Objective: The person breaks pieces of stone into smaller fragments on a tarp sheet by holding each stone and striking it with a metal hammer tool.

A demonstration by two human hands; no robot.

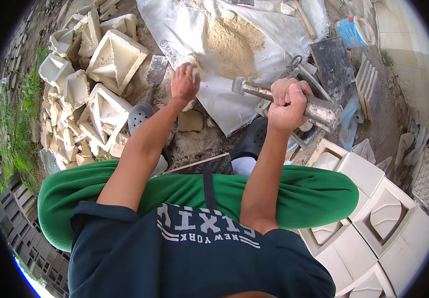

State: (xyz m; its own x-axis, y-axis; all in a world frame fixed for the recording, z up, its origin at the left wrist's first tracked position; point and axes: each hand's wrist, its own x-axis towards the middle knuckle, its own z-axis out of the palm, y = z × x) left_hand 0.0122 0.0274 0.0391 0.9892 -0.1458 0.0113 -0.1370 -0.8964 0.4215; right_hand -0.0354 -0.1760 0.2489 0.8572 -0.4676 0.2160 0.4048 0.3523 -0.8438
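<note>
My right hand (290,103) is closed round a metal rammer (319,110), a thick grey bar with a round butt at one end and a flatter flared head at the other. It is held nearly level above the ground, in front of my right knee. My left hand (185,84) is stretched forward, back upward, with its fingers slightly apart and their tips partly hidden. Just beyond it lies a white sack sheet (224,102) with a heap of tan powder (234,42) on it.
Broken cream mould pieces (117,59) pile up at the left. Whole white moulded blocks (353,246) stand at the lower right. A dark board (333,62), a blue and white bucket (354,32) and a wooden handle (305,20) lie at the far right. A stone block (190,121) sits between my shoes.
</note>
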